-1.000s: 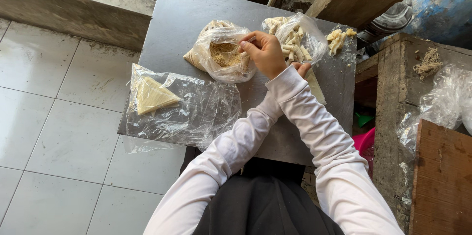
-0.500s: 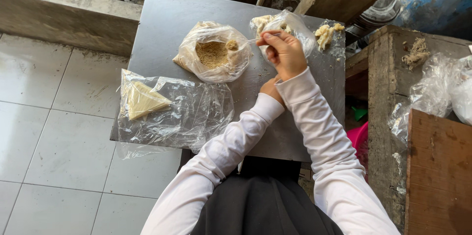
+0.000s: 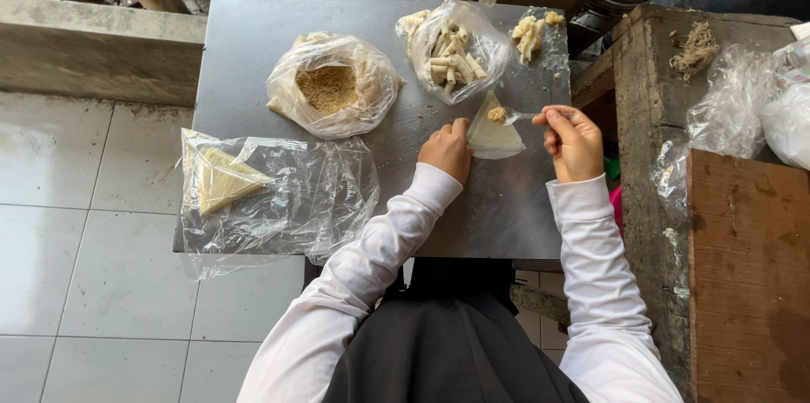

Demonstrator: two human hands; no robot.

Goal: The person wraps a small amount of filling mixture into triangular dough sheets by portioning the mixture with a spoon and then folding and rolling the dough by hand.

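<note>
- On the tabletop (image 3: 253,23), a bag of crumbs (image 3: 331,86) lies at centre.
- A bag of rolls (image 3: 456,48) lies at its 2 o'clock.
- A bag of wrappers (image 3: 270,192) lies at its 7 o'clock.
- A wrapper sheet (image 3: 494,140) lies at its 4 o'clock, between both hands.

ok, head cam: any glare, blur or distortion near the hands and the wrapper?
Head view: soft, even daylight with faint shadows; the left hand, right hand, spoon and triangular wrapper are sharp. Mild sheen on the grey metal table; specular glints on the clear plastic bags, nothing blown out. Wide-angle bowing shows at the frame edges.
</note>
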